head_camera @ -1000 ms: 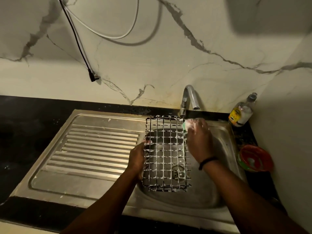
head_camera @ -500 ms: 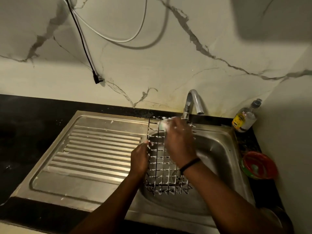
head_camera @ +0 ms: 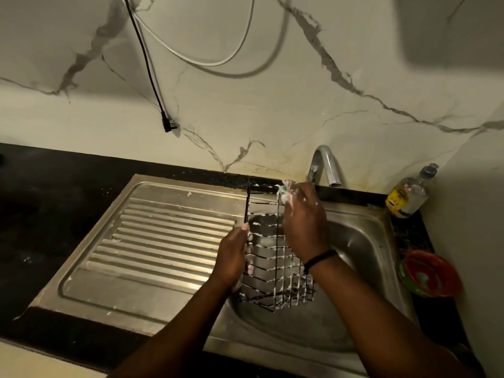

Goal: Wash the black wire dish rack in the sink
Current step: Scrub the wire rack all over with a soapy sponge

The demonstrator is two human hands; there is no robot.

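Observation:
The black wire dish rack [head_camera: 266,257], streaked with white foam, stands tilted on its lower end in the steel sink [head_camera: 362,252]. My left hand [head_camera: 231,257] grips its left edge about halfway up. My right hand [head_camera: 304,222], covered in suds, holds a small foamy green sponge [head_camera: 282,190] against the rack's top edge, just below the tap [head_camera: 324,165]. The rack's right side is hidden behind my right hand and wrist.
A ribbed steel drainboard [head_camera: 163,236] lies left of the basin, set in a black counter [head_camera: 54,203]. A bottle with a yellow label [head_camera: 407,197] and a red bowl [head_camera: 431,272] stand at the right. Cables [head_camera: 152,77] hang on the marble wall.
The rack has been turned from nearly flat-on to steeply edge-on. My right hand with the sponge moved left along the rack's top edge, then a little back toward the tap.

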